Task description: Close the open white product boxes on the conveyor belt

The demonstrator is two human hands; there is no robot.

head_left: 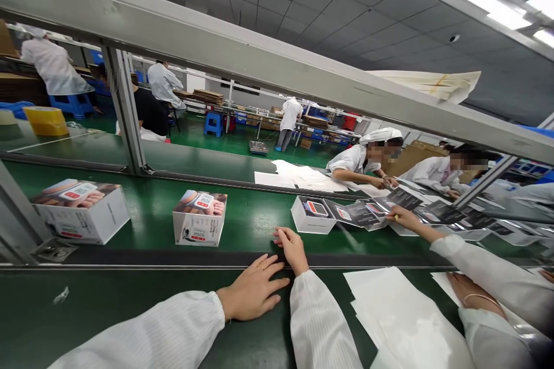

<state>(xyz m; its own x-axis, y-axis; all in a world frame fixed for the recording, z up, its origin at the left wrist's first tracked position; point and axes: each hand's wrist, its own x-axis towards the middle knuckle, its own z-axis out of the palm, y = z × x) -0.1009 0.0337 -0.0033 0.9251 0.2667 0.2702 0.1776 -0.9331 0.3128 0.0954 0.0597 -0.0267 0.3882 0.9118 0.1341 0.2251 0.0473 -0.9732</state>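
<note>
My left hand [253, 289] lies flat on the green bench edge, fingers spread, holding nothing. My right hand [291, 248] rests just ahead of it on the rim of the green conveyor belt [142, 210], fingers loosely stretched and empty. Nearest to it on the belt are a closed printed product box [199, 218] to the left and an open white box [312, 214] with a device inside to the right. A second closed box [82, 210] sits further left. Both my sleeves are white.
A co-worker's hand [404, 217] at the right touches dark leaflets [367, 212] beside the open box; their other hand [471, 294] rests near white paper sheets [398, 311]. A grey metal beam [259, 63] and post [125, 109] cross overhead. Other people work across the belt.
</note>
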